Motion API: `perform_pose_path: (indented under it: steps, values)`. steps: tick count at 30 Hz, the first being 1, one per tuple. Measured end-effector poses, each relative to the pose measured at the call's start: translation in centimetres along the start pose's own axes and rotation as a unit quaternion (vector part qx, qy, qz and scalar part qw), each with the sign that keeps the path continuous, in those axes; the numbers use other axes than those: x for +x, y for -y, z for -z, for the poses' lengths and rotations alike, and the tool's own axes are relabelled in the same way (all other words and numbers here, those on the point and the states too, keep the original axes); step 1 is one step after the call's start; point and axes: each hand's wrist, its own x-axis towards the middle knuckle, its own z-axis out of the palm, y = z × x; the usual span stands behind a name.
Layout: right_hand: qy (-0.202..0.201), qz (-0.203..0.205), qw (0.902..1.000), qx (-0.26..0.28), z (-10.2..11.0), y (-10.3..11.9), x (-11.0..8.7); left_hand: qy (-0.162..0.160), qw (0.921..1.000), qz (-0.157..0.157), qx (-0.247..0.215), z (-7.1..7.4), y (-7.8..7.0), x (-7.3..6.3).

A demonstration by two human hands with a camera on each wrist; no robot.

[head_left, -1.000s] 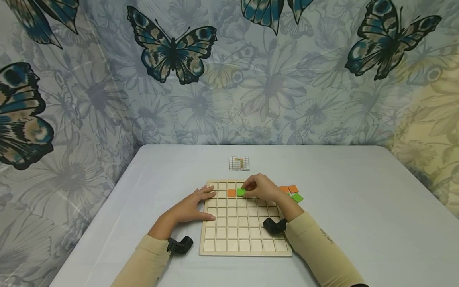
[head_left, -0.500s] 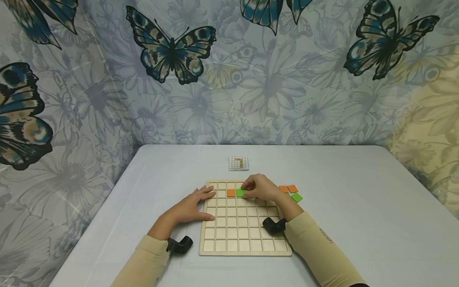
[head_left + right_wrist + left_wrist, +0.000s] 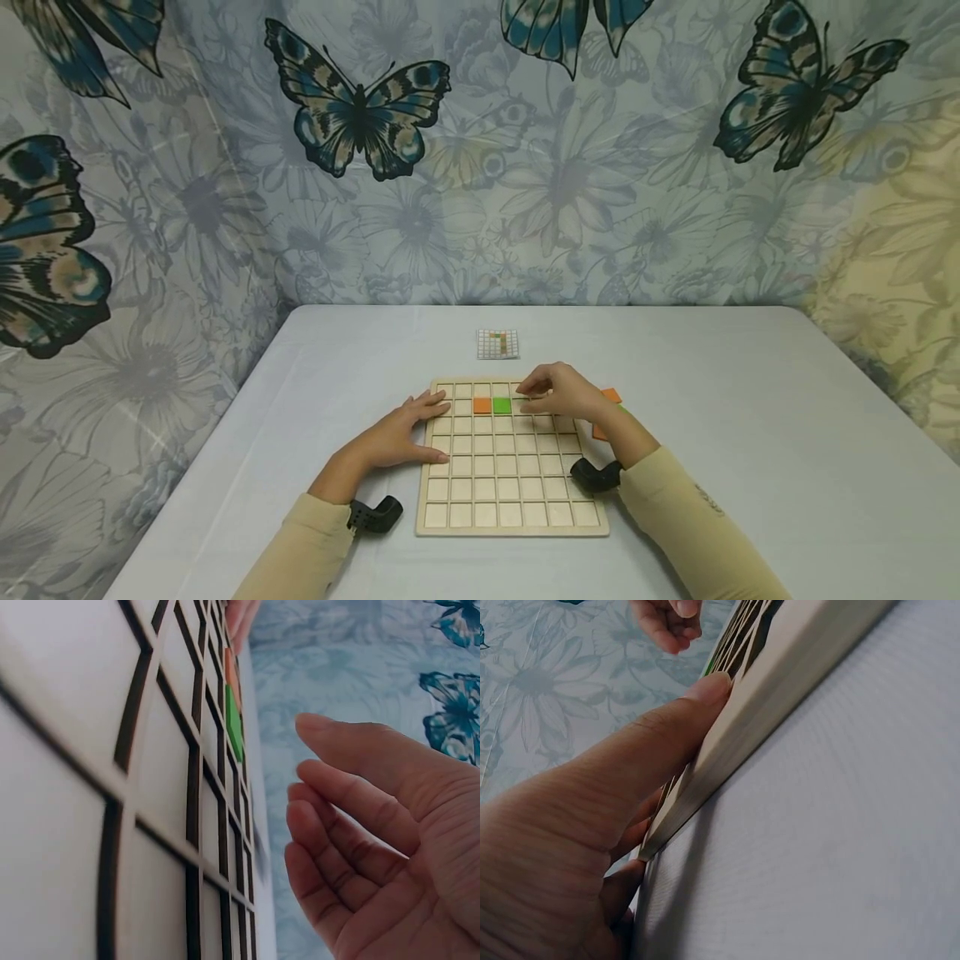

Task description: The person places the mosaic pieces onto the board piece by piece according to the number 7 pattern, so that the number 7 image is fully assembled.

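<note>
A wooden grid board lies on the table. Side by side in its second row sit an orange square tile and a green square tile, each in its own cell. My left hand rests spread on the board's left edge; in the left wrist view its thumb touches the rim. Just right of the green tile, my right hand hovers over the board. Its fingers are loosely bent with nothing between them in the right wrist view.
Beyond the board lies a small printed grid card with a coloured pattern. Loose orange tiles and a bit of green show beside the right forearm, partly hidden by it. A butterfly-patterned backdrop stands behind the table.
My right hand has let go of the green tile and moved right, leaving it in its cell beside the orange one. The left hand stays in place.
</note>
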Motion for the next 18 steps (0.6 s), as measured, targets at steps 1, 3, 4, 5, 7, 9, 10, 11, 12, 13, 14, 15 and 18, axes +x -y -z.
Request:
perform_pose_path:
  steps: [1,3,4,5,7,9,10,11,12,13,14,15,18]
  values:
    - [0.001,0.002,1.0,0.003,0.1,-0.1,-0.2,0.0,1.0,0.002,0.0,0.0,0.0,0.0]
    - [0.002,0.005,1.0,0.005,0.4,-0.4,-0.6,-0.001,1.0,0.006,0.0,0.0,0.0,-0.1]
    - [0.002,0.004,1.0,0.005,0.5,-0.5,-0.8,-0.002,1.0,0.007,0.0,0.0,0.0,-0.1]
    - [0.0,0.004,1.0,0.002,0.6,-0.6,-1.0,-0.002,1.0,0.006,0.001,0.0,-0.1,-0.1]
    - [-0.005,-0.003,1.0,-0.001,0.8,-0.7,-1.4,-0.002,1.0,0.005,0.002,0.0,-0.1,-0.1]
    - [-0.012,-0.013,0.9998,-0.011,1.0,-0.8,-1.9,-0.002,1.0,0.002,0.0,0.1,-0.1,-0.1]
    - [-0.015,-0.014,0.9996,-0.017,1.1,-0.8,-2.1,-0.001,1.0,0.0,0.0,0.1,-0.1,-0.1]
    - [-0.018,-0.017,0.9995,-0.021,1.2,-0.9,-2.3,-0.001,1.0,0.0,-0.001,0.1,-0.2,-0.1]
    - [-0.019,-0.018,0.9994,-0.024,1.2,-1.0,-2.6,0.0,1.0,0.0,-0.001,0.1,-0.2,-0.1]
    - [-0.02,-0.018,0.9993,-0.027,1.3,-1.0,-2.8,0.0,1.0,0.001,-0.001,0.1,-0.2,-0.1]
    - [-0.02,-0.015,0.9992,-0.031,1.4,-1.1,-3.1,0.0,1.0,0.001,-0.001,0.1,-0.2,-0.1]
    - [-0.02,-0.012,0.9991,-0.035,1.4,-1.2,-3.3,0.0,1.0,0.002,-0.001,0.1,-0.2,-0.1]
    - [-0.021,-0.012,0.9991,-0.033,1.6,-1.5,-3.9,0.0,1.0,0.005,-0.002,0.0,-0.2,-0.1]
